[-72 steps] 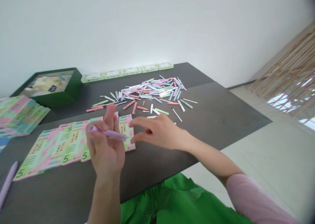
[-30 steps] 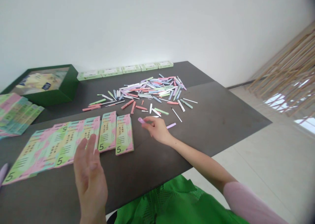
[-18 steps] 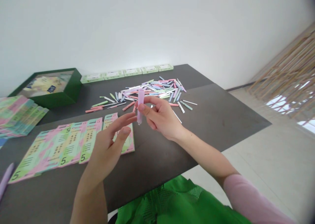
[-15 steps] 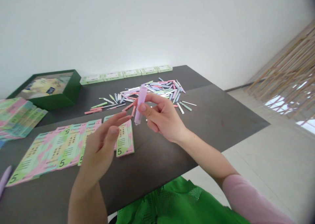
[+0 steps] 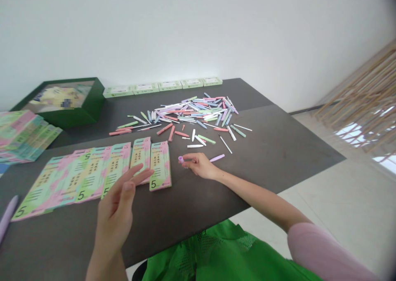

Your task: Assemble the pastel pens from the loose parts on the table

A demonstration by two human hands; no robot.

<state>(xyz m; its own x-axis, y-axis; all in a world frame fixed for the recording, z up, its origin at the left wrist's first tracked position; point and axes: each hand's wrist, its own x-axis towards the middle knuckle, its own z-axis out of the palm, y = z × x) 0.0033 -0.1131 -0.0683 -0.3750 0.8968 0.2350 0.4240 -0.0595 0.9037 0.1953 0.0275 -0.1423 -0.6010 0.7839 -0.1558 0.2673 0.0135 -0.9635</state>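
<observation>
My right hand (image 5: 199, 165) rests low over the dark table, its fingertips closed on a small purple tube (image 5: 181, 160) whose round open end faces left. Just behind that hand lies a purple pen piece (image 5: 217, 158). My left hand (image 5: 119, 207) hovers with fingers apart and nothing in it, in front of a row of green and pink booklets (image 5: 160, 165). Farther back, a pile of pastel pen parts (image 5: 198, 110) spreads over the table, with loose white, red and green pieces nearer to me.
A green box (image 5: 77, 116) with packets inside stands at the back left. Flat boxes (image 5: 170, 85) line the wall. Stacked booklets (image 5: 24, 136) and a purple pen (image 5: 8, 217) are at the left. The table (image 5: 297, 149) ends at the right.
My right hand has come down to the table, and the purple tube in it now points left. My left hand has moved slightly left and down, still spread.
</observation>
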